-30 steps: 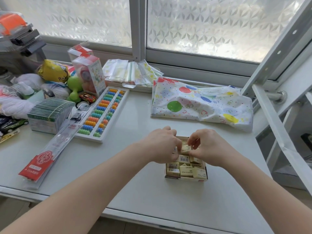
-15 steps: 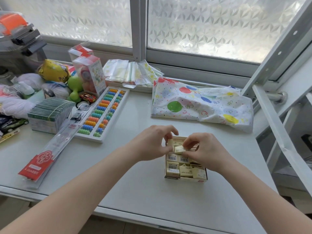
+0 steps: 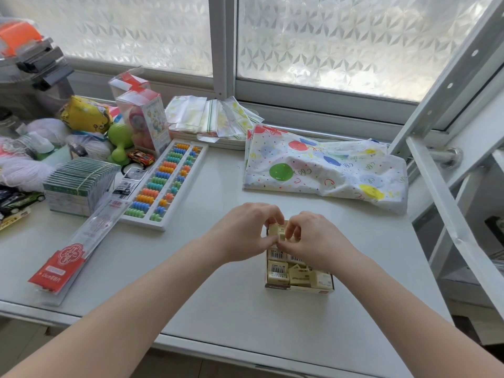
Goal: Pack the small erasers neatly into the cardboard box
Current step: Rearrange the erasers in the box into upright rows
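Raised since half a second ago: eraser (image 3: 277, 231), now pinched by left hand (image 3: 245, 232) and right hand (image 3: 313, 238) above cardboard box (image 3: 300, 288) near counter's front edge; placement pending.

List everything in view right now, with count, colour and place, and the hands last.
small cream eraser: one, pinched by both hands above the box's far end
open cardboard box: one, brown-edged, table centre, packed with cream barcode-wrapped erasers
white-framed abacus with coloured beads: one, left of centre
balloon-print plastic bag: one, white, far right by the window
long clear packet with red label: one, near left
banded stack of green-white packs: one, left
red toy car: one, behind the abacus
white table: one
left hand: on eraser
right hand: on eraser
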Available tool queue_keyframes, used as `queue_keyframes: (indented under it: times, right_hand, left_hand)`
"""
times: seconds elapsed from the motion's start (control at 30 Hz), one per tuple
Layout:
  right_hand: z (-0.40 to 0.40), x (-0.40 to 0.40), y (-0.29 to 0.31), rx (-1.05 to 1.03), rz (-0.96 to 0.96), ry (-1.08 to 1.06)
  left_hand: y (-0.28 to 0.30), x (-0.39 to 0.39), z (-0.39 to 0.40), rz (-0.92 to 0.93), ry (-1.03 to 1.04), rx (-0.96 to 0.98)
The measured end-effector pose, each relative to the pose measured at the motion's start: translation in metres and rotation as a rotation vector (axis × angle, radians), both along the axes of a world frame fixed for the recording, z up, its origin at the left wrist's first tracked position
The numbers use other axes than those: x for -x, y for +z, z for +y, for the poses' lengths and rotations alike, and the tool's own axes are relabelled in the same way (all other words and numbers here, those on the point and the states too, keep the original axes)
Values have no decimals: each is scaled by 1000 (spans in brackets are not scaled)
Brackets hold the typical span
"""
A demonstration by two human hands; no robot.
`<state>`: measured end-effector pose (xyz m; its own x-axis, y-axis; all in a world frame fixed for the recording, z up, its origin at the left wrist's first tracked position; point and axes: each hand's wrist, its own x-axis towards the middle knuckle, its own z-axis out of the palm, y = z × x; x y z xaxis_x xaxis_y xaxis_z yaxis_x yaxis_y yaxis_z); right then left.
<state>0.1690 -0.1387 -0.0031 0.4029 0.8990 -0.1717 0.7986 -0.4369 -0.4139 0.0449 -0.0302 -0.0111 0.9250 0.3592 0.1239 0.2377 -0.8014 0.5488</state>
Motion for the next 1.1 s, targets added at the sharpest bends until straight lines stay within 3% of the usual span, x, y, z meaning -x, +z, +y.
queue_keyframes:
  times: [0.2, 0.43, 0.57, 0.7, 0.87, 0.97, 1.1]
  right_hand:
    - [-2, -5, -3, 11, -8, -37]
    - [-15, -4, 16, -281, 209, 48]
    - [-15, 5, 17, -362, 136, 136]
    - [-13, 10, 17, -470, 145, 1]
    - [-18, 24, 15, -575, 45, -107]
    - [-20, 26, 15, -518, 8, -102]
    - [-28, 22, 28, -355, 0, 63]
  left_hand:
    - [2, 2, 7, 14, -23, 40]
    - [-8, 18, 1, -219, 196, 630]
    - [-4, 19, -11, -297, 238, 898]
    - [-3, 16, -24, -427, 367, 1093]
    - [0, 5, -51, -573, 583, 1516]
    - [3, 3, -55, -510, 601, 1527]
    - [5, 6, -47, -381, 500, 1320]
